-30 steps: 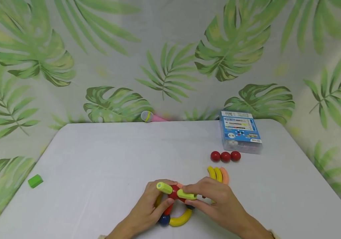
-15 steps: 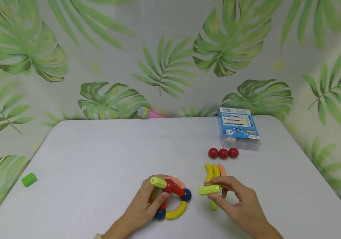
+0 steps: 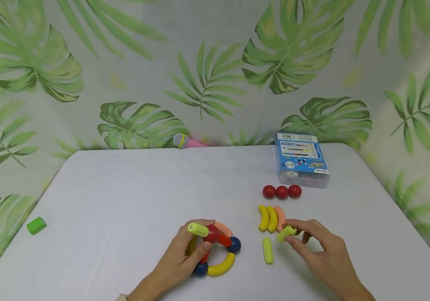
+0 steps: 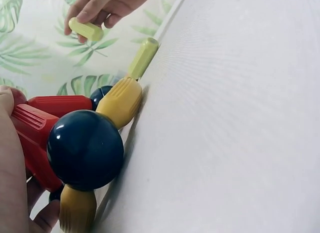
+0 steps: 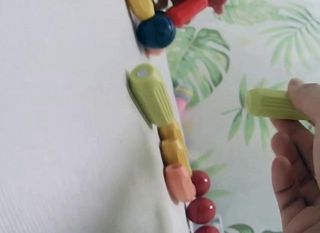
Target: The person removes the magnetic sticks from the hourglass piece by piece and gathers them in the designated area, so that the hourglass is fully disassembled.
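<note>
A small green rod (image 3: 287, 233) is pinched in the fingers of the right hand (image 3: 322, 250), just above the white table (image 3: 124, 196), beside three curved pieces (image 3: 271, 218). Another green rod (image 3: 267, 250) lies flat nearby. The left hand (image 3: 183, 259) grips a ball-and-rod toy (image 3: 216, 251), apparently resting on the table.

Short yellow-green ribbed stick (image 3: 286, 233), pinched in right hand (image 3: 322, 251), tilted, raised just off the tabletop (image 3: 132, 196). Ball-and-stick cluster (image 3: 215, 251) of red, yellow and orange pieces with dark blue balls, resting on the tabletop, held by left hand (image 3: 181, 261); another yellow-green stick (image 3: 198, 229) jutting from its red ball.
</note>
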Demonstrator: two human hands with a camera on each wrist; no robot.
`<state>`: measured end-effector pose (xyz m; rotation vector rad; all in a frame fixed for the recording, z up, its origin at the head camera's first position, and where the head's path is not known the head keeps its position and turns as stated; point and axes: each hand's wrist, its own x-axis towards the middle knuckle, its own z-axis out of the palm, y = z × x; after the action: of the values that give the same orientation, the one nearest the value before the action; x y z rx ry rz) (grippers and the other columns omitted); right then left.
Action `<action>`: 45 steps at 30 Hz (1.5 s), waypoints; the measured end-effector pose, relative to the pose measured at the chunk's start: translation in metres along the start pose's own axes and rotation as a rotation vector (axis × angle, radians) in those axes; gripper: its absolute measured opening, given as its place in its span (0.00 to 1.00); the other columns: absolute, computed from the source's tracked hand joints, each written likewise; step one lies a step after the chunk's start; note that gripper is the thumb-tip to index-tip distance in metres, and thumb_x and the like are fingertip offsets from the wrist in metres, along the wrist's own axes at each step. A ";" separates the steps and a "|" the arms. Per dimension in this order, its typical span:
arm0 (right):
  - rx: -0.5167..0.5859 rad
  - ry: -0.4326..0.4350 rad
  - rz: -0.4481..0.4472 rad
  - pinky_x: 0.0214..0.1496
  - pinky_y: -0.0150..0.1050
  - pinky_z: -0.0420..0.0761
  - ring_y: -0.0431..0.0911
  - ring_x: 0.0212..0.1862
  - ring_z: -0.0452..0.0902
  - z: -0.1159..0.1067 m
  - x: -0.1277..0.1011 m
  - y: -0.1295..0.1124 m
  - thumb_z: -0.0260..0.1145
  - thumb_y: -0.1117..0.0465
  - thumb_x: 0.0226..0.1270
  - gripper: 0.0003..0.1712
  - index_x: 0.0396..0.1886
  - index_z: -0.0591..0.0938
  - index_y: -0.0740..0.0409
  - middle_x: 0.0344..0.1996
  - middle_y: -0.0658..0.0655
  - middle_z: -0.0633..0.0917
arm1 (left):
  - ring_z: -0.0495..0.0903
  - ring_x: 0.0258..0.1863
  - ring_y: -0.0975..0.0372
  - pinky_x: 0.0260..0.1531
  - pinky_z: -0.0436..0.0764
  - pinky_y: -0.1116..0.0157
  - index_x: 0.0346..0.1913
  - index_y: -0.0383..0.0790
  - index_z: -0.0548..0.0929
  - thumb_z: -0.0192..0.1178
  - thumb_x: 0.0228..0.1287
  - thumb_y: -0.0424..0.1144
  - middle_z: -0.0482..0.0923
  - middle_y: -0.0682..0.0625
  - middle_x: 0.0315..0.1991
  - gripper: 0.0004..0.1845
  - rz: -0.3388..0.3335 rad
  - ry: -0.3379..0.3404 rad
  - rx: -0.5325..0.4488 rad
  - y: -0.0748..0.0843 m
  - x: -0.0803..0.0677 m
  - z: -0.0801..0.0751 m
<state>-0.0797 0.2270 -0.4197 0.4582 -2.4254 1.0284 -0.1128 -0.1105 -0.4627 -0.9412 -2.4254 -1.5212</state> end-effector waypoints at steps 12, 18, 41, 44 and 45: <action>-0.024 -0.103 -0.033 0.44 0.21 0.81 0.33 0.38 0.83 -0.005 0.003 0.017 0.81 0.71 0.52 0.29 0.55 0.87 0.52 0.45 0.47 0.90 | 0.75 0.65 0.58 0.65 0.75 0.59 0.68 0.50 0.76 0.62 0.73 0.34 0.76 0.55 0.67 0.23 -0.025 0.007 0.005 0.000 -0.001 0.000; -0.027 -0.189 -0.008 0.42 0.23 0.83 0.32 0.37 0.83 -0.004 0.002 0.023 0.82 0.71 0.50 0.29 0.53 0.87 0.49 0.46 0.43 0.87 | 0.75 0.63 0.58 0.63 0.76 0.55 0.68 0.49 0.77 0.63 0.72 0.35 0.77 0.57 0.66 0.23 -0.019 0.018 0.040 -0.002 0.000 0.001; -0.008 -0.373 -0.040 0.39 0.25 0.83 0.29 0.35 0.79 0.003 -0.003 0.028 0.79 0.70 0.56 0.25 0.50 0.84 0.45 0.46 0.42 0.86 | 0.76 0.62 0.57 0.62 0.76 0.56 0.68 0.48 0.77 0.63 0.72 0.34 0.78 0.53 0.65 0.23 0.006 0.016 0.051 -0.002 0.000 -0.001; -0.020 -0.416 -0.019 0.40 0.27 0.84 0.29 0.36 0.78 0.002 -0.003 0.027 0.79 0.68 0.57 0.26 0.54 0.84 0.45 0.50 0.43 0.86 | 0.76 0.63 0.57 0.62 0.76 0.56 0.68 0.49 0.77 0.63 0.72 0.34 0.78 0.54 0.66 0.23 0.004 0.015 0.049 -0.001 0.000 -0.001; -0.021 -0.430 -0.015 0.40 0.27 0.84 0.29 0.37 0.78 0.002 -0.002 0.027 0.79 0.67 0.58 0.26 0.56 0.84 0.46 0.51 0.45 0.86 | 0.75 0.63 0.57 0.62 0.76 0.55 0.68 0.49 0.77 0.63 0.72 0.34 0.78 0.54 0.66 0.23 0.000 0.013 0.045 -0.001 0.000 -0.001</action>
<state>-0.0905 0.2437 -0.4374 0.7554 -2.7957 0.9764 -0.1134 -0.1116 -0.4630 -0.9198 -2.4395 -1.4615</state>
